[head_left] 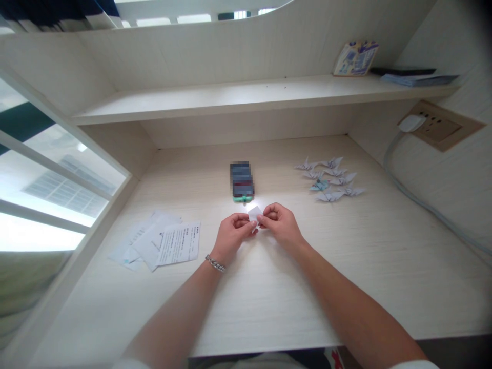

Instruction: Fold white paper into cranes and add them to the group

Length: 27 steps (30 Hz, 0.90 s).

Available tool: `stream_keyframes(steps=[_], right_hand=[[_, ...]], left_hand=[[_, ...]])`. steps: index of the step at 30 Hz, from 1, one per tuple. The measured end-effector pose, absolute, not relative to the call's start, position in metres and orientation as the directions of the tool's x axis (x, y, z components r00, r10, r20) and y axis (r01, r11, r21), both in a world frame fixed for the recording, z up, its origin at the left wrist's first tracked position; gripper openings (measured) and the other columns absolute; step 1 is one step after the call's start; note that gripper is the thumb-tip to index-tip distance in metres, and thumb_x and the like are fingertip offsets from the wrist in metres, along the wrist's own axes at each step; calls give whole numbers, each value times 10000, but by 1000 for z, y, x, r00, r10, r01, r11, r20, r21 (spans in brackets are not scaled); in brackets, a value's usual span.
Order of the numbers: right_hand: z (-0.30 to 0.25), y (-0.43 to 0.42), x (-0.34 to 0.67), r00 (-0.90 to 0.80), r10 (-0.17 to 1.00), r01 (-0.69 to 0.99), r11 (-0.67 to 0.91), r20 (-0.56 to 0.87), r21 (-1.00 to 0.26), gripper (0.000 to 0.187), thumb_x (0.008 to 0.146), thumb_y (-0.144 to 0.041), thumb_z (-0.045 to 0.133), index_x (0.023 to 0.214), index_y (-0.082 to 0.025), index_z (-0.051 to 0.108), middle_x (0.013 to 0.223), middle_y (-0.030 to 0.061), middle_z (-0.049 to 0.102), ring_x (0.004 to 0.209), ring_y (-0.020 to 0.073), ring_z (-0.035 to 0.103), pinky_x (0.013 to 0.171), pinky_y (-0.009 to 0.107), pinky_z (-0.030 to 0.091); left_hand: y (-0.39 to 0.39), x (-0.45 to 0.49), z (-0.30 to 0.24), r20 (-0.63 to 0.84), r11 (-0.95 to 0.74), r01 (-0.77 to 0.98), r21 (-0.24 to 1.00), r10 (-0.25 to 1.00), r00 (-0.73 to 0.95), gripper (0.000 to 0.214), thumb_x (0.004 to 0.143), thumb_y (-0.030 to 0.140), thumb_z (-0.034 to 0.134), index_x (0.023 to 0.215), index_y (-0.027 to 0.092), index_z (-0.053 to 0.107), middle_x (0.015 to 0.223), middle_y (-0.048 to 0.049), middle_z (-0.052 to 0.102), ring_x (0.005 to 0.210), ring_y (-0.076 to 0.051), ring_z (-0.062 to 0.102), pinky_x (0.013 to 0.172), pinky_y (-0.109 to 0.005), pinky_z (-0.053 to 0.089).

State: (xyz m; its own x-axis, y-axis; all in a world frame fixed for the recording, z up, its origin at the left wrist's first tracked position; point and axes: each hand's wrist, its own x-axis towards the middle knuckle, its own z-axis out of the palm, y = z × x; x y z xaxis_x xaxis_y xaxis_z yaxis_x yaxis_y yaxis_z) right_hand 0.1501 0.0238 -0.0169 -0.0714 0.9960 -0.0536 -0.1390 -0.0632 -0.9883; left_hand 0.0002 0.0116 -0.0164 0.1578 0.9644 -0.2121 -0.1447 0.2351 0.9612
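My left hand (231, 234) and my right hand (282, 223) meet over the middle of the pale wooden desk (246, 302). Both pinch a small folded piece of white paper (254, 212) between fingertips and thumbs, held just above the desk. A metal bracelet sits on my left wrist. Just beyond the paper lies a phone (242, 180) with a green case edge. Several folded paper cranes (330, 178) lie in a cluster to the right of the hands.
A few printed sheets (161, 243) lie on the desk at the left. A shelf (246, 95) runs above the desk, carrying a card and dark booklets at the right. A wall socket (438, 125) with a white plug and cable is at right.
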Motion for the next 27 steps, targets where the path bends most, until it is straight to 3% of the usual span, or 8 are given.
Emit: stream_keyframes(steps=[4,9,17,22,27], right_hand=[[-13,24,150,-20,999,-134,-28,-26,-991,264,633,-297,693,780,-179,509,580,-11,623,561,140,602,579,271,488],[-9,23,152,-118,989,-151,-102,-85,-983,428,617,-290,705,991,-171,535,668,8,651,585,143,602,588,279,483],[-12,24,153,-124,992,-138,-47,-29,-989,356,611,-331,700,907,-159,603,668,15,643,598,147,594,599,283,476],[-13,24,153,-159,987,-12,-36,-33,-999,259,637,-350,670,793,-145,654,596,5,599,554,128,536,539,254,448],[-15,25,153,-131,991,4,-23,-23,-1000,238,645,-358,656,762,-150,656,659,22,626,604,143,556,585,266,456]], left_hand=[[9,3,-12,-267,292,-92,952,939,215,302,684,360,658,788,88,580,687,-87,652,601,-158,629,575,-282,519],[9,1,-9,-223,223,23,974,952,210,288,680,376,655,735,103,580,624,-59,636,524,-139,605,508,-256,499],[5,3,-10,-97,89,46,995,972,215,264,758,390,564,840,139,573,748,-54,630,632,-142,617,574,-257,503],[3,2,-11,-34,2,154,988,978,208,224,774,370,543,806,152,584,734,-39,607,674,-142,598,619,-255,493],[2,2,-10,10,-41,175,984,985,171,204,775,344,542,843,160,597,802,-51,626,686,-140,592,641,-256,482]])
